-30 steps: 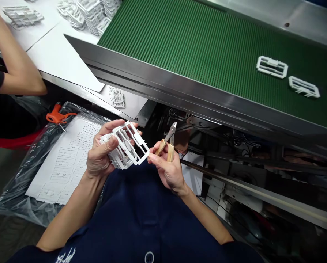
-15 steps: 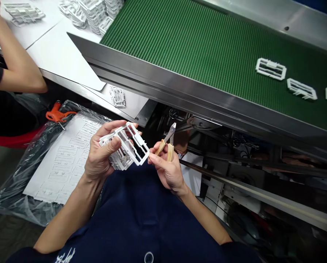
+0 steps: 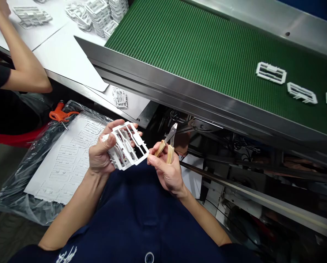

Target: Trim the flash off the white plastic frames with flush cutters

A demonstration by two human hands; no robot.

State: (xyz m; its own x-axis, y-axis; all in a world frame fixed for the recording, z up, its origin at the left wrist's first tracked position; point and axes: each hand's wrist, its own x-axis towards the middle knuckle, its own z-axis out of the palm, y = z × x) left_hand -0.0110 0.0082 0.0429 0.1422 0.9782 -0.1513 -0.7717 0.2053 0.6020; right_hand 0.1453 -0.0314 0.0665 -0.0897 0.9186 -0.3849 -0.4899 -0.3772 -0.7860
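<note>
Held up in front of my dark blue shirt is a small stack of white plastic frames (image 3: 116,156). My left hand (image 3: 100,157) is closed around its left side, thumb on top and fingers behind. The top frame (image 3: 138,140) overlaps the stack and sticks out to the right. At that frame's lower right corner, the thumb and fingertips of my right hand (image 3: 169,173) pinch the edge. The same hand also carries side cutters (image 3: 170,147) with cream handles, jaws pointing up and slightly apart, clear of the frames.
Beyond my hands runs a green conveyor belt (image 3: 180,40) with white frames (image 3: 271,73) at its right. More frame stacks (image 3: 99,18) stand on the white table, by a co-worker's arm (image 3: 23,62). An orange-handled tool (image 3: 60,114) lies on the plastic-wrapped box (image 3: 12,193) at left.
The top frame has shifted slightly left, lying more squarely over the stack. The side cutters stay in my right hand. The whole view has moved a little.
</note>
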